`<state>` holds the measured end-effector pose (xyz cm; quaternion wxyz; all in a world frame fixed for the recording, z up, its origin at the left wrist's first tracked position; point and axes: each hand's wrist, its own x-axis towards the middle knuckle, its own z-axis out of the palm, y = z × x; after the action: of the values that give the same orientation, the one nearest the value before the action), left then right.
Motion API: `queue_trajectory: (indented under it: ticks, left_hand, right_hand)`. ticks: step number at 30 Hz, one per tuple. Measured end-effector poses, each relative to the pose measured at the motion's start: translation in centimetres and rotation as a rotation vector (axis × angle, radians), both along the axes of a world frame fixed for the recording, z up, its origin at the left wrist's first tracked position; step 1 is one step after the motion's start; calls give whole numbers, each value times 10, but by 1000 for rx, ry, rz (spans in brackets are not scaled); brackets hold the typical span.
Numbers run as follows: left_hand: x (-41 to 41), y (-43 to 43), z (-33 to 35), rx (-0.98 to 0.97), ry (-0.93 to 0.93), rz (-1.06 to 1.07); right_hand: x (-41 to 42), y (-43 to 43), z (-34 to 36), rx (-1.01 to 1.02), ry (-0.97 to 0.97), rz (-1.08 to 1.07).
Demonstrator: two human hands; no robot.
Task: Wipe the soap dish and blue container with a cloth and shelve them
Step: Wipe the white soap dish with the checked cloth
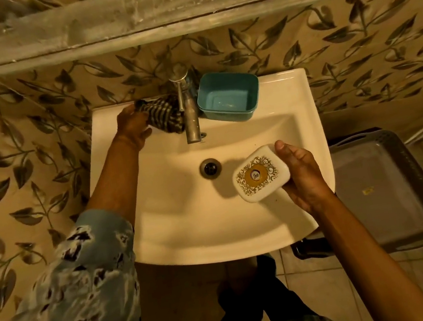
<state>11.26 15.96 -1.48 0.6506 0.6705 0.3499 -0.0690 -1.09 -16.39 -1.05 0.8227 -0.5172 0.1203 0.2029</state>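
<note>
Head view, looking down on a white washbasin (292, 96) against leaf-patterned tiles. Left hand (133, 125) at the back left of the tap (188, 108), fingers closed on a dark striped cloth (165, 115) bunched on the basin ledge, touching the tap's left side. Blue container (228, 98) just right of the tap on the same ledge, open side up, tilted a little toward the bowl. Right hand (302, 173) over the bowl, forward and right of the tap, thumb and fingers pinching a white soap dish (258, 173) with a gold emblem on its lid. Drain (210, 167) straight below the tap. Dusty shelf (152, 13) on the wall above the tap. Grey basket (388, 186) on the floor, right of the basin.
</note>
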Motion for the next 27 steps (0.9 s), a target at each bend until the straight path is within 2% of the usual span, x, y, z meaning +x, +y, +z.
queue_trajectory:
  ticks: [3,6,8,10,13,16,18,20,23,27]
  left_hand:
    - [-15,3,3,187,-42,88]
    - [-47,-15,23,236,-58,66]
    - [-76,-31,41,173,-19,-91]
    - [-105,-43,56,69,96,-313]
    - [-137,-49,70,-184,199,-528]
    - [-151,-40,88,-383,48,-469]
    - [-151,-29,105,-428,-100,-398]
    - [-145,-22,125,-356,-219,-387]
    - [-136,-19,159,-173,-375,-333]
    - [-118,-10,197,-123,-547,-214]
  right_hand:
    - [5,10,8,-31,-76,50]
    - [9,25,24,-58,-142,99]
    - [11,35,39,-76,-202,149]
    - [14,42,56,-87,-269,234]
    - [16,52,89,-208,-435,420]
    - [23,53,124,-331,-578,550]
    - [29,53,146,-404,-681,632]
    - [38,55,161,-516,-791,683]
    - [52,63,181,-641,-898,631]
    - [62,84,212,-626,-936,477]
